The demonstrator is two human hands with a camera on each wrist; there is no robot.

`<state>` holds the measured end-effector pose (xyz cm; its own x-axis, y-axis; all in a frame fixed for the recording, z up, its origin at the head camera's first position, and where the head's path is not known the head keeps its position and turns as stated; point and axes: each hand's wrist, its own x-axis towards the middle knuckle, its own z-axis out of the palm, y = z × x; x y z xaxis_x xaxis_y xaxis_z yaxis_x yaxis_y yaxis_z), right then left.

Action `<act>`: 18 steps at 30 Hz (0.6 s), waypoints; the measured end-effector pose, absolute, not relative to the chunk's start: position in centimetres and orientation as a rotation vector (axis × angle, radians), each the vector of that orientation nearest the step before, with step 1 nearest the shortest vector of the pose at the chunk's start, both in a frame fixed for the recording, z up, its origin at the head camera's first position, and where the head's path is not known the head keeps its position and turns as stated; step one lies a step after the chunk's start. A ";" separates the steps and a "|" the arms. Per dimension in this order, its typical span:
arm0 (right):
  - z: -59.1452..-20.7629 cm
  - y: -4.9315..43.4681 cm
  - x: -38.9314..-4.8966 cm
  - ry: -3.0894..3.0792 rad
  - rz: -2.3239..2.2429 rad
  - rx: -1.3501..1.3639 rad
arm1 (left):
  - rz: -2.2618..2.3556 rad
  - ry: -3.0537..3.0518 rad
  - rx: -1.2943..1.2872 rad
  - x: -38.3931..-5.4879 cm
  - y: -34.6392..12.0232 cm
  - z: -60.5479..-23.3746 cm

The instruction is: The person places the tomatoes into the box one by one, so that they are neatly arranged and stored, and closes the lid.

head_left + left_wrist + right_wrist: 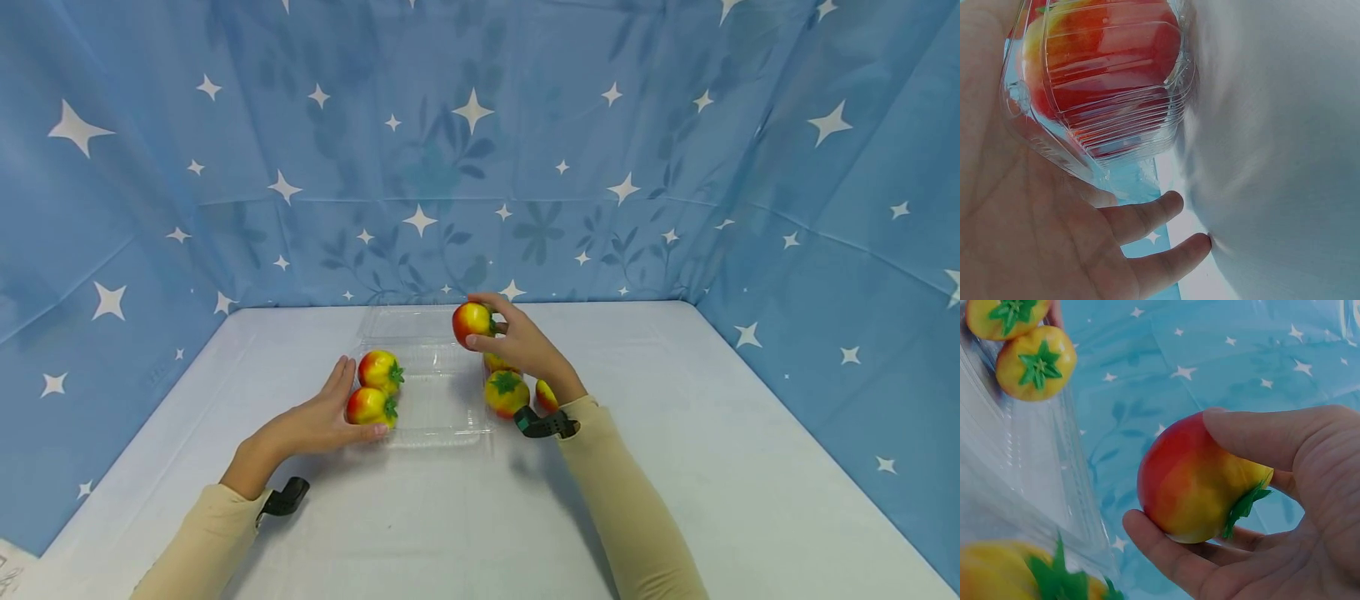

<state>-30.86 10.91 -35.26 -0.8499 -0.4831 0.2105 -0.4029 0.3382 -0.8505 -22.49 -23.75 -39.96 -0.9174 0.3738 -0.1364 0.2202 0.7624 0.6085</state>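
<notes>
My right hand [525, 337] pinches a red-and-yellow fruit with a green leafy cap [472, 325] between thumb and fingers, above the back right of a clear plastic box [438, 437]. In the right wrist view the fruit [1191, 481] has its cap towards the palm. My left hand [326, 417] rests along the box's left side, fingers extended, thumb at the front corner. Two similar fruits, a rear one [378, 370] and a front one [370, 407], lie inside at the left. The left wrist view shows fruit [1104, 56] through the ribbed wall.
More fruits stand outside the box's right side: one in front [506, 393], one behind it [498, 363] and one partly hidden by the right wrist [547, 396]. The clear lid [408, 323] lies open behind the box. A blue starry curtain [472, 167] borders the white table [420, 525].
</notes>
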 end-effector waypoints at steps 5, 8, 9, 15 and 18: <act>-35.5 9.6 -30.6 2.497 -1.552 -0.861 | 0.890 2.705 0.453 -22.5 -23.7 -40.0; -35.7 8.7 -30.3 2.482 -1.551 -0.884 | 0.889 2.702 0.448 -22.5 -23.7 -40.0; -35.7 8.4 -30.2 2.485 -1.544 -0.894 | 0.889 2.702 0.447 -22.5 -23.6 -39.9; -35.9 6.7 -29.8 2.549 -1.460 -0.930 | 0.886 2.699 0.436 -22.5 -23.6 -39.9; -36.1 5.9 -29.6 2.579 -1.423 -0.916 | 0.887 2.697 0.431 -22.5 -23.6 -39.8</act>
<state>-29.65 5.88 -36.12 -0.8221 -0.5225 0.2263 -0.4702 0.3986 -0.7874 -22.49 -23.61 -39.79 -0.9196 0.3592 -0.1592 0.1946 0.7684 0.6096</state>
